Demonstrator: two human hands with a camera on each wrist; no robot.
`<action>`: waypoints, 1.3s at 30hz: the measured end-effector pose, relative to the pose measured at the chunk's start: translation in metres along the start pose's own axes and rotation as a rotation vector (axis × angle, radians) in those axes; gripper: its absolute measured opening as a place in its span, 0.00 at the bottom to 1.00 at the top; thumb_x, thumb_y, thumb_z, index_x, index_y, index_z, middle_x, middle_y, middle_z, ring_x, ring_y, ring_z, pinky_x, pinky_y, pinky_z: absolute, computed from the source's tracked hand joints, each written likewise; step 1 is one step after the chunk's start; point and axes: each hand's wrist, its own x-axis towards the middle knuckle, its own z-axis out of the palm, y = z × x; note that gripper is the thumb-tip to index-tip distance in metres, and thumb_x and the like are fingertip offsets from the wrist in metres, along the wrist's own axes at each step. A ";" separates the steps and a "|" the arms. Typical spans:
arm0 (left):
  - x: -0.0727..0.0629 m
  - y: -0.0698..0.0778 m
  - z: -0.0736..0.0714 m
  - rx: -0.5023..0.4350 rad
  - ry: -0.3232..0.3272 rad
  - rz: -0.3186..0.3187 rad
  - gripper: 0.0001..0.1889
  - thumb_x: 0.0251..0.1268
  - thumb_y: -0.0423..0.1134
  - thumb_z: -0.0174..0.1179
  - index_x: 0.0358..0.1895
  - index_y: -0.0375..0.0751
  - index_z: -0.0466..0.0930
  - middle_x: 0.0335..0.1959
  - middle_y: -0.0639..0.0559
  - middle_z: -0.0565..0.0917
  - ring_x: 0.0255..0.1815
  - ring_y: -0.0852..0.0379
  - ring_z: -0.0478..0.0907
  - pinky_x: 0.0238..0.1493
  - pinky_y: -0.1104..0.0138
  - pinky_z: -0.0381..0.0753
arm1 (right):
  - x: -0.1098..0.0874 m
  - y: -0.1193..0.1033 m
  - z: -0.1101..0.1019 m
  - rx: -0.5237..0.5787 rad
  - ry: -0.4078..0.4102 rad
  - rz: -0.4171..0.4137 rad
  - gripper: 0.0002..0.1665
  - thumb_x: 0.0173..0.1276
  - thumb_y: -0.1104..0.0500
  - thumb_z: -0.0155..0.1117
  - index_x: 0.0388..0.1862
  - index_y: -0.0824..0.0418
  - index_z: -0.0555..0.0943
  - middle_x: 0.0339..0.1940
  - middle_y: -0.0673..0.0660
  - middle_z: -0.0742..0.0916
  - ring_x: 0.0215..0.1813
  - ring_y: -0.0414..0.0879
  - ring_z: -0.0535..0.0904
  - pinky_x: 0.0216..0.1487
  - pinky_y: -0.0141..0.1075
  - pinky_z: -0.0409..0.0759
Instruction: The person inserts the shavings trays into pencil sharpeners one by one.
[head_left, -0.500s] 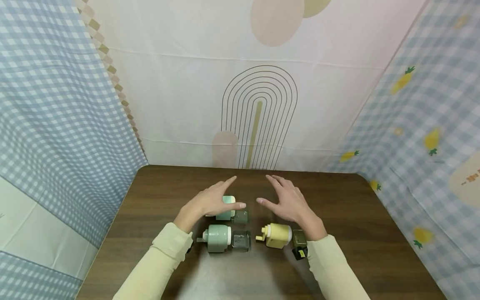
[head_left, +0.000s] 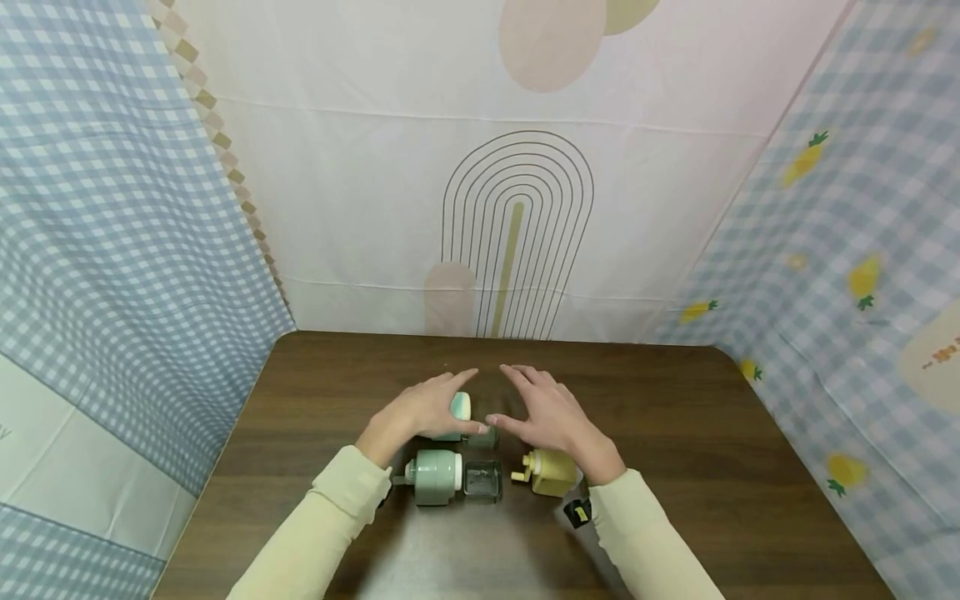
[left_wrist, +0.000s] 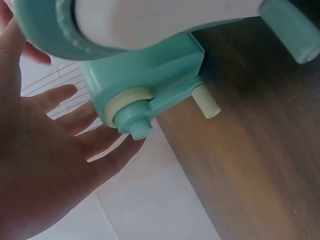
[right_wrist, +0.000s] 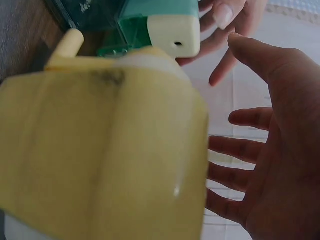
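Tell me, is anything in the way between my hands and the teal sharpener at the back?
Nothing visible blocks it. The left hand and right hand hover open on either side of the teal sharpener, while the green sharpener and yellow sharpener sit nearer you.

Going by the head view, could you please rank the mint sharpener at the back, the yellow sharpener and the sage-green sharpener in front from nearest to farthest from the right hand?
1. The yellow sharpener, directly under the wrist of the right hand.
2. The mint sharpener, just left of the thumb, partly covered by the left hand.
3. The sage-green sharpener, front left, below the left wrist.
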 end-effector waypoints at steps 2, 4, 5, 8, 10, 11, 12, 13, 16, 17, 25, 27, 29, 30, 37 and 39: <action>0.000 0.000 0.001 0.005 -0.009 0.001 0.52 0.64 0.71 0.67 0.87 0.56 0.56 0.82 0.37 0.63 0.80 0.36 0.64 0.73 0.33 0.66 | 0.001 -0.004 0.003 -0.005 -0.012 -0.013 0.55 0.72 0.27 0.64 0.86 0.53 0.62 0.81 0.62 0.71 0.78 0.66 0.69 0.68 0.74 0.69; 0.000 0.000 0.003 0.017 -0.015 0.007 0.51 0.65 0.69 0.68 0.86 0.54 0.58 0.82 0.38 0.65 0.80 0.37 0.65 0.73 0.34 0.66 | 0.003 -0.007 0.006 -0.006 -0.018 -0.024 0.54 0.72 0.28 0.65 0.86 0.53 0.62 0.81 0.62 0.72 0.77 0.66 0.69 0.67 0.73 0.70; 0.001 -0.001 0.004 0.023 -0.019 0.010 0.50 0.65 0.68 0.69 0.85 0.54 0.59 0.81 0.39 0.65 0.79 0.37 0.65 0.73 0.35 0.66 | 0.004 -0.008 0.008 -0.008 -0.021 -0.029 0.54 0.72 0.29 0.66 0.86 0.53 0.62 0.80 0.62 0.72 0.77 0.66 0.69 0.67 0.73 0.70; 0.002 -0.002 0.006 0.031 -0.031 0.019 0.49 0.66 0.66 0.70 0.85 0.53 0.61 0.81 0.39 0.66 0.80 0.38 0.65 0.74 0.37 0.67 | 0.007 -0.011 0.013 -0.017 -0.032 -0.032 0.52 0.72 0.32 0.67 0.86 0.54 0.62 0.80 0.62 0.72 0.77 0.66 0.69 0.67 0.72 0.71; 0.003 -0.003 0.007 0.030 -0.035 0.024 0.49 0.66 0.64 0.71 0.85 0.52 0.61 0.80 0.40 0.67 0.79 0.39 0.66 0.74 0.38 0.68 | 0.008 -0.013 0.017 -0.024 -0.040 -0.031 0.52 0.73 0.33 0.68 0.86 0.55 0.63 0.80 0.62 0.72 0.77 0.65 0.70 0.67 0.71 0.71; 0.004 -0.003 0.008 0.031 -0.038 0.027 0.49 0.65 0.63 0.72 0.85 0.52 0.60 0.80 0.40 0.67 0.79 0.39 0.66 0.74 0.40 0.68 | 0.009 -0.013 0.018 -0.025 -0.046 -0.028 0.52 0.73 0.34 0.68 0.86 0.56 0.63 0.81 0.62 0.72 0.77 0.65 0.70 0.67 0.71 0.71; 0.004 -0.004 0.008 0.029 -0.037 0.029 0.49 0.65 0.63 0.72 0.85 0.52 0.60 0.80 0.40 0.68 0.79 0.39 0.66 0.74 0.40 0.68 | 0.009 -0.014 0.019 -0.025 -0.053 -0.025 0.52 0.73 0.34 0.69 0.86 0.56 0.63 0.81 0.62 0.72 0.77 0.65 0.69 0.68 0.71 0.71; 0.005 -0.004 0.008 0.031 -0.037 0.028 0.49 0.65 0.62 0.73 0.85 0.52 0.60 0.80 0.41 0.68 0.79 0.39 0.66 0.74 0.40 0.69 | 0.010 -0.014 0.020 -0.026 -0.060 -0.022 0.52 0.73 0.35 0.69 0.86 0.56 0.63 0.81 0.62 0.72 0.77 0.65 0.69 0.68 0.71 0.71; 0.007 -0.005 0.009 0.043 -0.039 0.026 0.50 0.64 0.61 0.74 0.85 0.51 0.61 0.80 0.42 0.69 0.79 0.40 0.67 0.74 0.41 0.69 | 0.012 -0.015 0.022 -0.031 -0.090 -0.010 0.52 0.73 0.35 0.69 0.86 0.57 0.62 0.81 0.62 0.71 0.77 0.65 0.69 0.69 0.70 0.70; 0.008 -0.005 0.010 0.050 -0.042 0.024 0.50 0.63 0.61 0.74 0.84 0.51 0.61 0.80 0.42 0.69 0.79 0.40 0.67 0.74 0.41 0.69 | 0.012 -0.015 0.023 -0.029 -0.099 -0.006 0.52 0.73 0.35 0.69 0.86 0.57 0.63 0.81 0.63 0.71 0.77 0.65 0.69 0.69 0.70 0.70; 0.014 -0.004 0.013 0.115 -0.066 0.010 0.48 0.64 0.59 0.75 0.83 0.47 0.63 0.79 0.42 0.70 0.79 0.39 0.66 0.76 0.44 0.68 | 0.017 -0.017 0.030 -0.050 -0.170 0.007 0.51 0.72 0.37 0.71 0.83 0.61 0.66 0.78 0.64 0.74 0.75 0.65 0.72 0.69 0.65 0.74; 0.015 -0.004 0.014 0.111 -0.066 0.005 0.47 0.64 0.56 0.76 0.82 0.46 0.64 0.78 0.42 0.71 0.78 0.39 0.67 0.76 0.45 0.68 | 0.019 -0.017 0.032 -0.055 -0.187 0.009 0.50 0.72 0.37 0.72 0.82 0.62 0.67 0.78 0.65 0.75 0.75 0.64 0.73 0.69 0.63 0.75; 0.016 -0.005 0.014 0.104 -0.059 0.003 0.46 0.64 0.54 0.77 0.82 0.45 0.65 0.78 0.42 0.72 0.77 0.39 0.69 0.75 0.46 0.69 | 0.020 -0.018 0.033 -0.058 -0.196 0.014 0.49 0.72 0.38 0.72 0.81 0.62 0.69 0.77 0.65 0.75 0.75 0.63 0.74 0.69 0.61 0.76; 0.017 -0.006 0.014 0.100 -0.053 0.003 0.46 0.64 0.53 0.77 0.81 0.44 0.66 0.77 0.42 0.73 0.76 0.39 0.70 0.75 0.46 0.69 | 0.021 -0.018 0.034 -0.059 -0.201 0.018 0.48 0.72 0.39 0.73 0.81 0.63 0.69 0.77 0.65 0.76 0.75 0.63 0.74 0.69 0.60 0.76; 0.020 -0.007 0.018 0.083 -0.018 0.021 0.42 0.61 0.48 0.80 0.76 0.44 0.72 0.70 0.43 0.78 0.66 0.41 0.78 0.69 0.48 0.76 | 0.024 -0.019 0.040 -0.067 -0.236 0.035 0.45 0.69 0.41 0.76 0.77 0.62 0.74 0.75 0.64 0.78 0.72 0.61 0.77 0.65 0.57 0.80; 0.020 -0.006 0.020 0.071 -0.011 0.027 0.41 0.59 0.47 0.81 0.75 0.44 0.73 0.68 0.43 0.79 0.62 0.42 0.80 0.66 0.48 0.78 | 0.024 -0.019 0.043 -0.072 -0.244 0.037 0.44 0.69 0.42 0.77 0.77 0.62 0.75 0.74 0.64 0.78 0.71 0.61 0.77 0.65 0.57 0.81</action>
